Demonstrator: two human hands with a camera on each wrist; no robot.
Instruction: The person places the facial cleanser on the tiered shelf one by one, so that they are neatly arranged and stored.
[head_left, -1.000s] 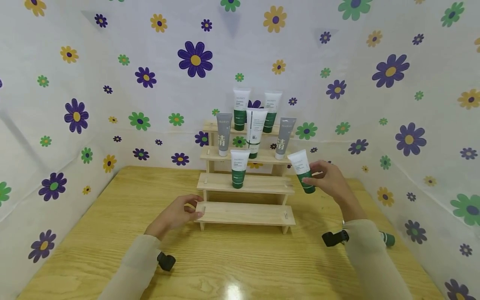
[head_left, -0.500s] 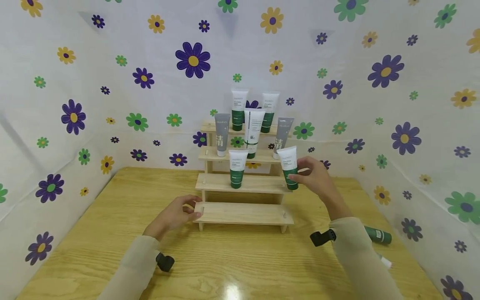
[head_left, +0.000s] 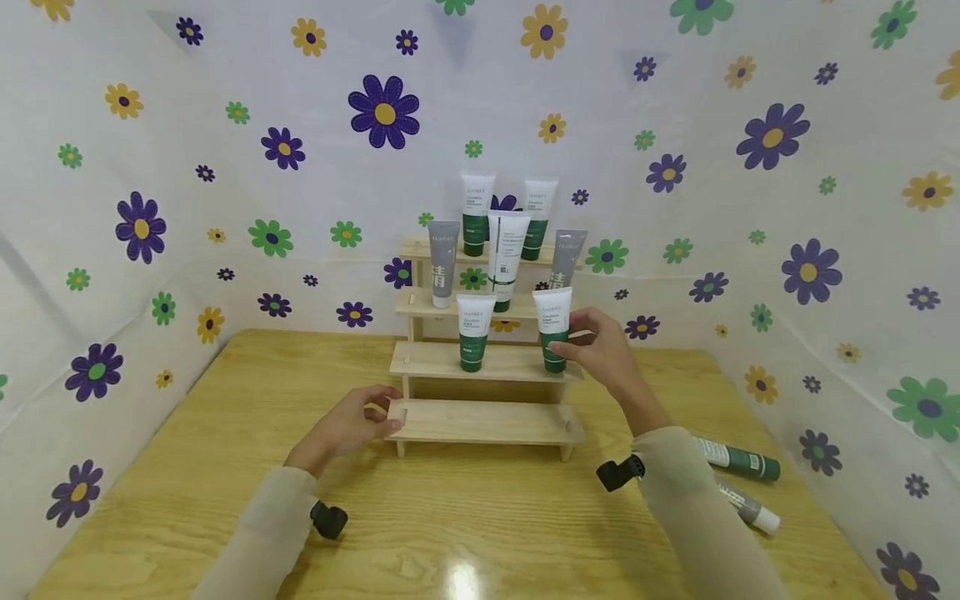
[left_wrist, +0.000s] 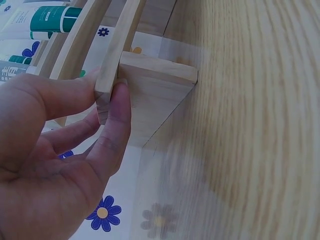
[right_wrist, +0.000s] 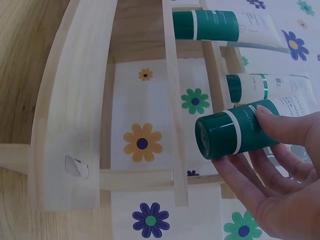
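My right hand [head_left: 603,350] pinches a white-and-green squeeze tube [head_left: 553,321], cap down, at the right end of the second step from the bottom. In the right wrist view the tube's green cap [right_wrist: 217,135] shows beside the step; whether it touches the wood I cannot tell. Thumb and fingers of my left hand [left_wrist: 65,135] grip the left end of the wooden stepped rack's lowest board [head_left: 480,421]. A similar tube [head_left: 474,333] stands on the same step, left of the held one.
Higher up stand two grey tubes [head_left: 443,262], a tall white tube [head_left: 507,258] and two white-and-green tubes [head_left: 477,212]. On the table [head_left: 465,517] at right lie a green-capped tube [head_left: 738,458] and a grey tube with white cap [head_left: 750,507]. Flowered cloth [head_left: 300,208] stands behind.
My right hand has carried the white-and-green tube leftward from beside the rack to its second step, and the tube is now more upright. My left hand keeps its hold on the bottom board.
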